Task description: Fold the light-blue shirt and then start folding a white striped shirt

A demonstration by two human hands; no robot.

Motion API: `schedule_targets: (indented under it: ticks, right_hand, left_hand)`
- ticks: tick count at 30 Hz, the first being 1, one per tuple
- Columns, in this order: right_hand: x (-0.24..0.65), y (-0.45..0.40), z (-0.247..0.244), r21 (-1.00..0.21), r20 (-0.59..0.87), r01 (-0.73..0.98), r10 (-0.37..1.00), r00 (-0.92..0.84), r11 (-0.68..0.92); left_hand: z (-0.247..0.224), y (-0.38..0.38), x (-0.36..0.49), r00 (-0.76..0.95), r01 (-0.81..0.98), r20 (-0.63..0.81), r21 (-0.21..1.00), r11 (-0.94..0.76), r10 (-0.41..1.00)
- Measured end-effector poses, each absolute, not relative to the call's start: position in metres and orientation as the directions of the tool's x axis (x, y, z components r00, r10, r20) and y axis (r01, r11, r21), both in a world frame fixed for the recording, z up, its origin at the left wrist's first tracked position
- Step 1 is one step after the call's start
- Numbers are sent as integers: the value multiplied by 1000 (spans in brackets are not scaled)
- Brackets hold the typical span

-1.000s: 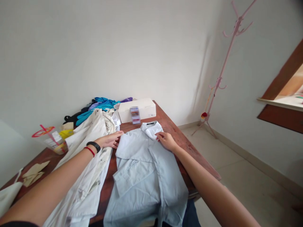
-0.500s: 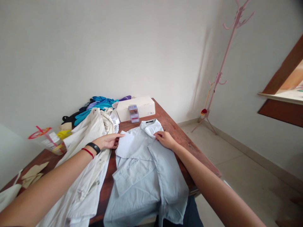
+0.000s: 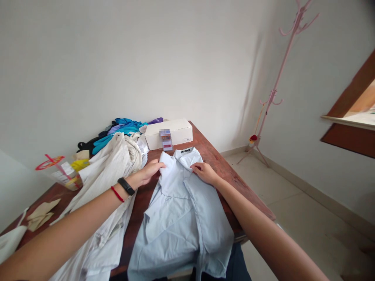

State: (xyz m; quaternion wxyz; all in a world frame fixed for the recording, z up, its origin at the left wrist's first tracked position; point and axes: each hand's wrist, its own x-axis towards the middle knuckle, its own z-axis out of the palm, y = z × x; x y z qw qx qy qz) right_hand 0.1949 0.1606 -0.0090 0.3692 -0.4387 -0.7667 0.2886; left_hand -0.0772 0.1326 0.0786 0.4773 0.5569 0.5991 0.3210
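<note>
A light blue collared shirt (image 3: 178,218) lies on the dark wooden table (image 3: 231,183), its collar at the far end and its lower part hanging over the near edge. My left hand (image 3: 150,171) pinches the shirt at its left shoulder, where the cloth is lifted and bunched into a fold. Just below the collar, my right hand (image 3: 205,173) is closed on the shirt's right side. A long flap of cloth runs down the right half of the shirt. The tips of the right fingers are partly hidden by the hand.
Left of the shirt lie white garments (image 3: 102,195), with a pile of blue and dark clothes (image 3: 123,128) behind. A white box (image 3: 175,132) stands at the back. At the left is a plastic cup with a straw (image 3: 68,179). A pink coat rack (image 3: 277,84) stands beyond the table.
My left hand has moved right, drawing the shirt's left shoulder inward toward the collar and bunching it. The right hand keeps its grip in nearly the same place.
</note>
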Motion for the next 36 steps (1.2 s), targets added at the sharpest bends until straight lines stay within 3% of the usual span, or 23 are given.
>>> schedule_targets:
  ticks: [3,6,10,18,22,24,26,32,36]
  right_hand:
    - [193,162,-11,-838,261,396,913,-313,376]
    - [193,164,-12,-943,198,206,939,-280,260]
    - [195,168,-11,-985,161,24,962,-220,170]
    - [199,173,-12,-996,75,49,993,-95,80]
    - [201,173,-13,-994,69,81,996,-49,73]
    - [201,174,-15,-994,66,90,997,-31,68]
    - [201,175,-17,-994,59,95,998,-16,60]
    - [196,174,-20,-992,28,122,1000,3,28]
    - [194,172,-20,-987,37,154,999,10,35]
  left_hand:
    - [81,133,-36,154,347,-175,931,112,972]
    - [75,136,7,183,374,-164,924,86,969]
    - [60,141,51,182,420,-227,898,133,957]
    - [50,142,71,226,386,-330,894,227,916]
    - [57,107,43,321,395,-215,915,76,922]
    - [63,76,18,408,502,-69,850,-161,910]
    - [68,38,-8,387,675,-22,688,-267,922]
    - [58,-62,-54,217,881,-344,473,-31,914]
    - [34,-93,-50,154,923,-389,385,8,908]
